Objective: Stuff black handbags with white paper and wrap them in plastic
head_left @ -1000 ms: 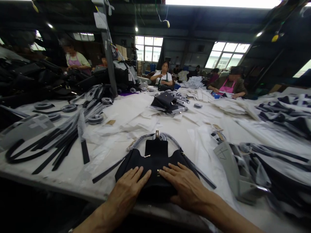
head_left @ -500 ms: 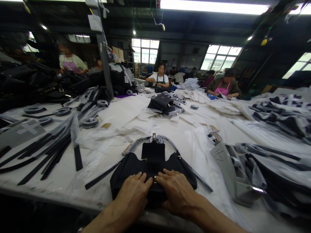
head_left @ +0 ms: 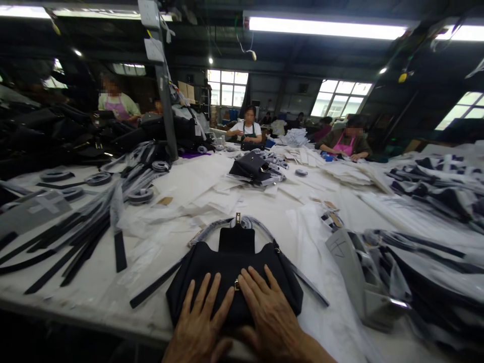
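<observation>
A black handbag point(head_left: 212, 262) lies at the table's front edge, its flap point(head_left: 237, 240) laid back away from me with a gold clasp piece point(head_left: 238, 219) at the tip. My left hand point(head_left: 202, 315) rests on the lower left of the bag's front panel, fingers spread. Flat on the right half lies my right hand point(head_left: 266, 302), its fingers stretched out beside the small gold lock point(head_left: 236, 285). The bag's strap point(head_left: 215, 225), partly wrapped in clear film, arches behind the flap, and its dark ends reach out on both sides.
Loose black straps point(head_left: 83, 232) and wrapped coils lie on the left. A grey holder point(head_left: 363, 277) stands at the right beside wrapped dark pieces. Another black bag point(head_left: 251, 166) sits among white sheets farther back. A metal post point(head_left: 165, 96) rises at the left; co-workers sit beyond.
My left hand has slid back toward me and left, its fingers spreading apart. My right hand's fingers have also spread. The bag's front panel looks flatter, and the view has tilted slightly upward.
</observation>
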Motion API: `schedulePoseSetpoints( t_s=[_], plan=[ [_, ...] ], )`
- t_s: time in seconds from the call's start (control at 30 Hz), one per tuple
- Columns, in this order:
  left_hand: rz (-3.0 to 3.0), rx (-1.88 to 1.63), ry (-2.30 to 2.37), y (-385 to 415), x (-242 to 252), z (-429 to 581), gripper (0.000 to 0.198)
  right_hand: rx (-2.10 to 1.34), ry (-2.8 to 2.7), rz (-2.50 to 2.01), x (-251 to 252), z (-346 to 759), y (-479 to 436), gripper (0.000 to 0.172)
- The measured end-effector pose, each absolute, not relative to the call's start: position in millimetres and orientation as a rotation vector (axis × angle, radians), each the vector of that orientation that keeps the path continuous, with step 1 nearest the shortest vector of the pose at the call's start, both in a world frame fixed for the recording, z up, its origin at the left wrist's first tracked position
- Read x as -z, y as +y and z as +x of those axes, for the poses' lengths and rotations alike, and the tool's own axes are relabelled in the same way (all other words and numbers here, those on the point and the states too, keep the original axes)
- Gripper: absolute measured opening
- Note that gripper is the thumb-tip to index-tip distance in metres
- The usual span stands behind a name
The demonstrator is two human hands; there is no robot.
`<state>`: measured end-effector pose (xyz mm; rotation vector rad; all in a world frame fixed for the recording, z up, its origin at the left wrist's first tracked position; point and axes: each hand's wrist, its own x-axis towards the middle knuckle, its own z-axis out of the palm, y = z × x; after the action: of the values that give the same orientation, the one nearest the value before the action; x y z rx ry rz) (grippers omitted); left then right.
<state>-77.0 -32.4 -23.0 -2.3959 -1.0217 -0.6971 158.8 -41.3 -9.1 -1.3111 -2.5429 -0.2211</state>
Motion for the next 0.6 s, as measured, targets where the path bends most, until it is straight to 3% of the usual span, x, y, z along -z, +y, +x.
schedulePoseSetpoints(
  t_s=[0.07, 0.13, 0.33, 0.47, 0.53, 0.6],
  plan=[
    [-2.343, 0.636, -0.961, -35, 22, -87, 0.085, 0.135, -2.55, -1.347, 9, 163, -42, 0.096],
    [-2.297, 0.571, -0.918, -37, 23, -97, 0.088, 0.099, -2.533, -1.391, 11, 166, -41, 0.105],
    [-2.275, 0.584, -1.004, -26, 34, -86, 0.096, 0.009, -2.572, -1.395, 14, 162, -33, 0.11],
    [-2.354, 0.576, -0.998, -12, 43, -61, 0.106, 0.164, -2.554, -1.371, 20, 159, -32, 0.106],
    [-2.357, 0.617, -0.925, -7, 47, -60, 0.096, 0.312, -2.529, -1.342, 27, 163, -32, 0.104],
    [-2.336, 0.64, -0.846, -6, 49, -69, 0.067, 0.483, -2.494, -1.334, 33, 173, -33, 0.094]
  ],
)
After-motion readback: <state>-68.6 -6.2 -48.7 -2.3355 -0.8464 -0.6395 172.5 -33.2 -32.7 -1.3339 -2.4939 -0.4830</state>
